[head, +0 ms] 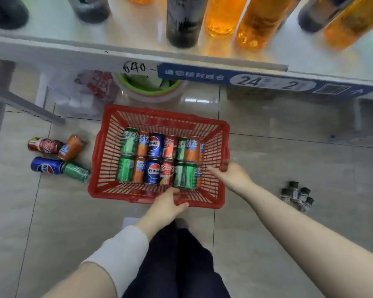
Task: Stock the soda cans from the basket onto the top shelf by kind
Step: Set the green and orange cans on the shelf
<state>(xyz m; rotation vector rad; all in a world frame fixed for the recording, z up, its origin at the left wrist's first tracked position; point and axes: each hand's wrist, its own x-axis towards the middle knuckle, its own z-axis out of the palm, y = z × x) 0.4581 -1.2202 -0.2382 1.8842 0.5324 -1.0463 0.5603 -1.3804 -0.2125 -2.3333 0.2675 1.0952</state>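
Note:
A red plastic basket (108, 134) stands on the tiled floor below the shelf. Inside lie several soda cans in two rows: green (128, 141), orange (143, 145), blue (156, 145) and red (169, 147). My left hand (167, 204) grips the basket's near rim, thumb over the edge. At the basket's right rim, my right hand (232, 172) holds the edge with curled fingers. Neither hand touches a can. The white shelf (78, 50) runs across the top of the view.
Loose cans lie on the floor left of the basket: red (44, 145), orange (72, 147), blue (46, 165) and green (75, 171). Dark and orange bottles (222, 16) stand on the shelf. A cluster of small dark jars (297, 194) sits on the floor at right. A green-rimmed tub (149, 87) is under the shelf.

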